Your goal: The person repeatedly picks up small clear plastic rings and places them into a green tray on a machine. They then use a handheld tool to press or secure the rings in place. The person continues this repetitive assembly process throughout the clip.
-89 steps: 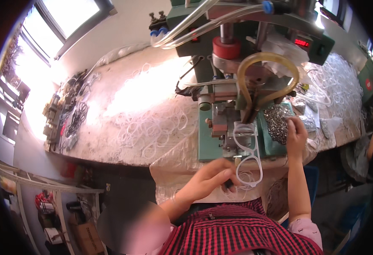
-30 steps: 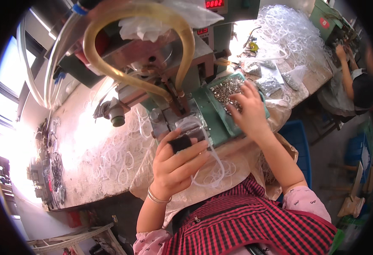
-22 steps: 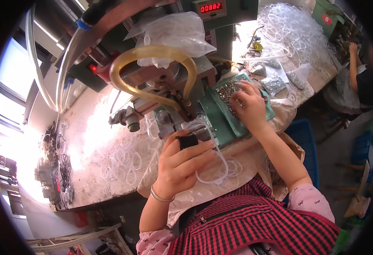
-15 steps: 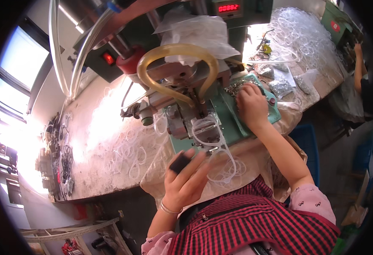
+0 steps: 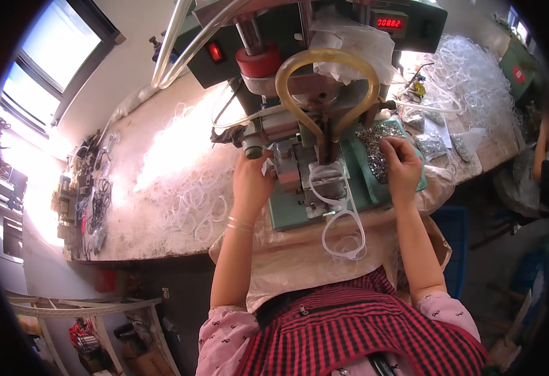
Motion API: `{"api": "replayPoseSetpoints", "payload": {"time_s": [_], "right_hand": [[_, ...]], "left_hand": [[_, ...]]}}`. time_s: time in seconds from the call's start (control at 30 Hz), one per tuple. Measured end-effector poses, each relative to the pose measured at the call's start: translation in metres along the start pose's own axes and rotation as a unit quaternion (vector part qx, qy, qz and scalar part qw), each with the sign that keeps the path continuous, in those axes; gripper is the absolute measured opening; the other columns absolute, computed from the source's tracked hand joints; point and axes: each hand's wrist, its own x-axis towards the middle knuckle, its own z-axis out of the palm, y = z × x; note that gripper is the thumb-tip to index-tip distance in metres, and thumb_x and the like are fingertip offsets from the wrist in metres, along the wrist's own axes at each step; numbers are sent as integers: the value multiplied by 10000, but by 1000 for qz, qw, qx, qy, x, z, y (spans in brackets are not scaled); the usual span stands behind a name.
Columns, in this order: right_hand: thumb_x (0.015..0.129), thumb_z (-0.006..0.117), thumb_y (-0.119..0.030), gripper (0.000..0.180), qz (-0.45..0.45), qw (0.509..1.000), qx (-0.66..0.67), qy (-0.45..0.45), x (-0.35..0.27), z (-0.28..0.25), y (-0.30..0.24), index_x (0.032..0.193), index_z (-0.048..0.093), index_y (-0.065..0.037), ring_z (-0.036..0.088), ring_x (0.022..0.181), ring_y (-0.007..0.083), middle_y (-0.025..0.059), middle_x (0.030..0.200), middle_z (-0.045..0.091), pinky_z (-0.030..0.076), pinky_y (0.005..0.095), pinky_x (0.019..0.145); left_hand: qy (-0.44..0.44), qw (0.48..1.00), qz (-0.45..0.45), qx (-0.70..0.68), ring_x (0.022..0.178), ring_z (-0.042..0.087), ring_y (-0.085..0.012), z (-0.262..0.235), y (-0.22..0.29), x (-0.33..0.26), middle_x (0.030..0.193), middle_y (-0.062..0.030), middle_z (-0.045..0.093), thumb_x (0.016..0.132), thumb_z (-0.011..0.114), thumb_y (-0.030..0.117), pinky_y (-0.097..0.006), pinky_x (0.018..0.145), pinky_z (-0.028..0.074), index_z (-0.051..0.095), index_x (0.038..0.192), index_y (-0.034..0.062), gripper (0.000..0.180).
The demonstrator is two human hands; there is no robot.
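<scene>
A clear plastic eyeglass frame [image 5: 363, 233] sits in the metal fixture [image 5: 331, 188] of a bench press, one rim hanging out toward me. My left hand [image 5: 251, 182] is at the left side of the fixture, just under a dark round knob [image 5: 253, 151]; its fingertips are hidden, so its grip does not show. My right hand [image 5: 404, 166] is at the green tray [image 5: 363, 164] of small metal parts [image 5: 374, 141], thumb and fingers pinched together. Whatever they hold is too small to make out. A yellowish hose [image 5: 282, 81] loops above the fixture.
Loose clear frames lie heaped on the table at left [image 5: 190, 200] and far right [image 5: 468, 69]. Bags of metal parts [image 5: 431, 145] lie beyond the tray. Cables [image 5: 102, 197] run along the table's left end. A blue crate [image 5: 455, 241] stands below at right.
My left hand has moved forward from the front of the fixture to its left side. My right hand has drawn its fingers together at the tray's near side. The view has shifted left.
</scene>
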Motion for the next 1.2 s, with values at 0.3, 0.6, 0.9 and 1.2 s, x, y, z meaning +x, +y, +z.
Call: {"api": "replayPoseSetpoints", "payload": {"time_s": [0.3, 0.6, 0.9, 1.2], "right_hand": [[859, 721, 30, 165, -85, 956, -278, 43, -46, -105, 0, 1015, 748, -16, 684, 893, 220, 102, 960, 724, 521, 312, 834], [793, 726, 4, 241, -214, 961, -87, -152, -4, 25, -66, 1032, 707, -20, 676, 862, 275, 107, 900, 698, 519, 338, 789], [842, 712, 37, 508, 22, 966, 161, -200, -27, 46, -68, 1307, 510, 15, 644, 978, 121, 54, 1001, 686, 511, 267, 848], [876, 704, -5, 516, -7, 966, 162, -200, -51, 49, -102, 1340, 480, 19, 620, 1076, 156, 86, 1161, 667, 469, 325, 995]], "left_hand": [[147, 801, -204, -544, 859, 628, -140, -38, -78, -42, 1023, -68, 667, 988, 608, 39, -263, 753, 530, 602, 1060, 78, 82], [109, 770, -199, -596, 805, 662, -187, -36, -53, -31, 961, -78, 672, 1029, 600, 135, -278, 693, 563, 598, 1111, 69, 105], [155, 765, 74, -620, 961, 707, -301, -73, 60, -25, 1124, -197, 684, 1058, 553, 166, -398, 852, 598, 619, 1214, -12, 246], [181, 874, 167, -419, 886, 685, -299, -81, 104, -8, 1015, -192, 661, 1009, 600, 120, -415, 756, 600, 626, 1113, -34, 187]]}}
